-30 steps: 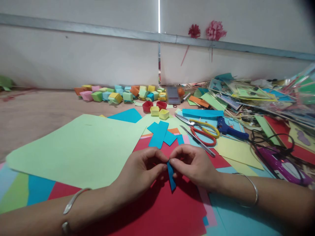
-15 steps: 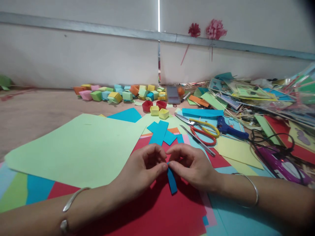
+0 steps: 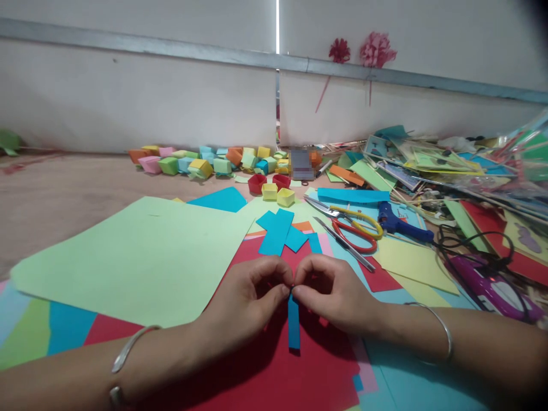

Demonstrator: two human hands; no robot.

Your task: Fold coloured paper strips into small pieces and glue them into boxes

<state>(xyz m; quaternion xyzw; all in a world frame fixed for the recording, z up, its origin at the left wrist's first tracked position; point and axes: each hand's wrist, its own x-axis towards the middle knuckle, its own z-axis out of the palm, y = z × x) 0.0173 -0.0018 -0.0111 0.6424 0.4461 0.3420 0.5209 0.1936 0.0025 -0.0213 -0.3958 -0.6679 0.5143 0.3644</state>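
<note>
Between my hands hangs a narrow blue paper strip (image 3: 293, 328), its top end pinched at the fingertips and its lower end pointing toward me. My left hand (image 3: 261, 291) grips that top end from the left, thumb against fingers. From the right, my right hand (image 3: 331, 291) pinches the same end; the fingertips nearly meet and hide the strip's top. Red paper (image 3: 257, 371) lies underneath. Just beyond my fingers, blue paper pieces (image 3: 277, 231) overlap one another. Farther back stand two small yellow paper boxes (image 3: 269, 192) and two red paper boxes (image 3: 257, 184).
Scissors (image 3: 357, 231) and a pen (image 3: 346, 245) lie right of the blue pieces. A blue glue gun (image 3: 402, 225) has a cable near a purple device (image 3: 492, 285). Green paper (image 3: 128, 260) spreads at left. Paper cubes (image 3: 200, 168) line the back; clutter (image 3: 436, 160) fills the right.
The blue strip's lower end has swung slightly left and toward me, so it hangs straighter. My hands have moved down a little, fingers still pinching it.
</note>
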